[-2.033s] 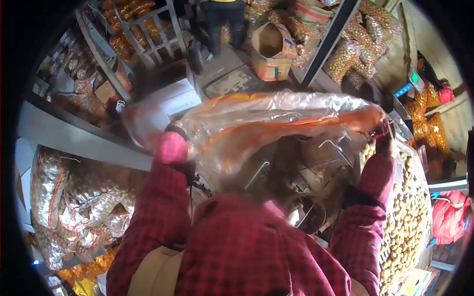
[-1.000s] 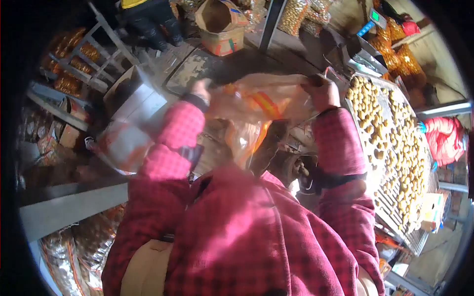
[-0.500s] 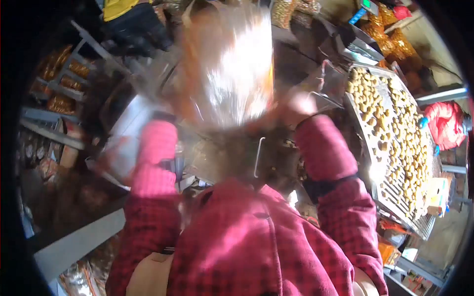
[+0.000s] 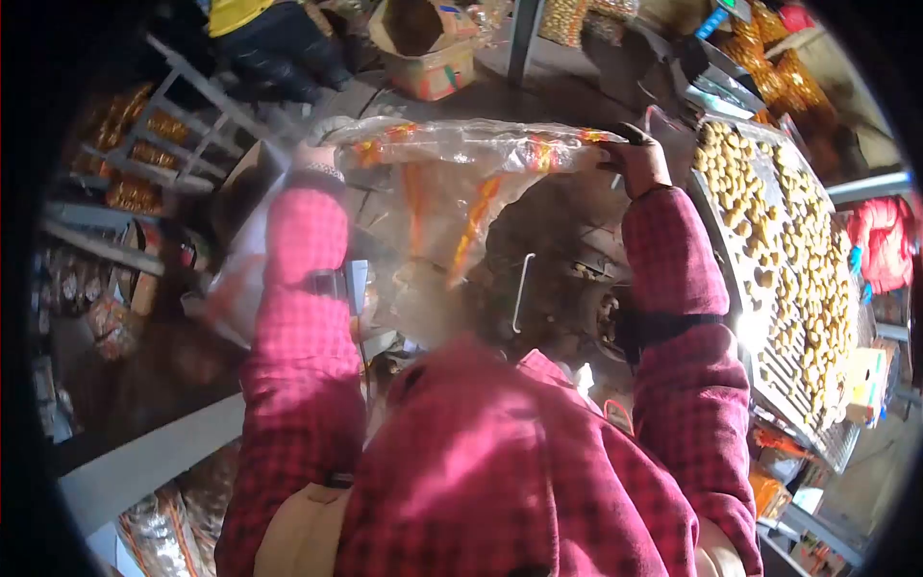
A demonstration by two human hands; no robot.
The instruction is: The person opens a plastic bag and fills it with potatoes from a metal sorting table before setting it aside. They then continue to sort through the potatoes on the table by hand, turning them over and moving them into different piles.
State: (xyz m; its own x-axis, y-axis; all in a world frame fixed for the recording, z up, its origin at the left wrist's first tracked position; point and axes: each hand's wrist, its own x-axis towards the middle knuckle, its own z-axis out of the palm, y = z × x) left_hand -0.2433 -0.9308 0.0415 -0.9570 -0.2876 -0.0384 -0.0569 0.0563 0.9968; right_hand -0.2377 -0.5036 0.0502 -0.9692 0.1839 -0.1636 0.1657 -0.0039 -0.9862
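A clear plastic bag (image 4: 461,144) with red and yellow print is stretched wide between my two hands, its lower part hanging loosely. My left hand (image 4: 322,146) grips the left end of its upper edge. The fingers of my right hand (image 4: 636,156) are closed on the right end. Below the bag, a thin white hook-shaped rod (image 4: 521,293) shows against a dark, dusty area.
To the right, a slatted sorting table (image 4: 716,207) carries many round brown items. A person in a red jacket (image 4: 880,245) is beyond it. Ahead are an open cardboard box (image 4: 428,72), a metal post (image 4: 524,43) and a person in dark trousers (image 4: 279,53). Metal rails (image 4: 207,106) stand left.
The bag was blurred, upright and bulky ahead of me; now it is spread flat and wide. Both hands have moved forward and farther apart, uncovering the cardboard box.
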